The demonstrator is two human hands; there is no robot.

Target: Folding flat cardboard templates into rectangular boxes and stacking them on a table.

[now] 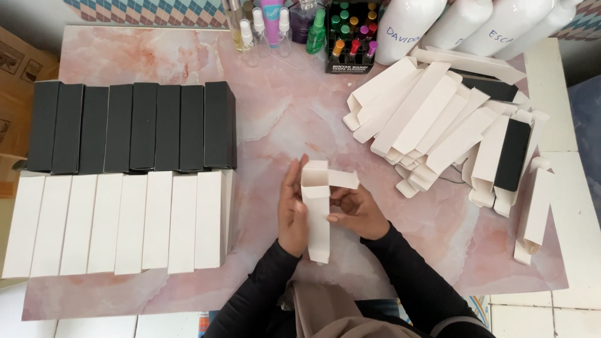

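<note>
Partly, the white carton hides both hands' fingers.

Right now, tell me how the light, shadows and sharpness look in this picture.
Head view: soft, even light, no harsh glare on the pink table; the white carton between the left hand and right hand is sharp, casting faint shadow; the black boxes keep their edges; straight lines bow slightly toward the corners.

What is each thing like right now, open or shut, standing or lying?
White box: held, top flaps open.
Left hand: flat against box side.
Right hand: gripping box.
Black boxes: closed, lying in a row.
White boxes: closed, lying in a row.
Pile of white cartons: unfolded, heaped.
Spray bottles: upright, capped.
</note>
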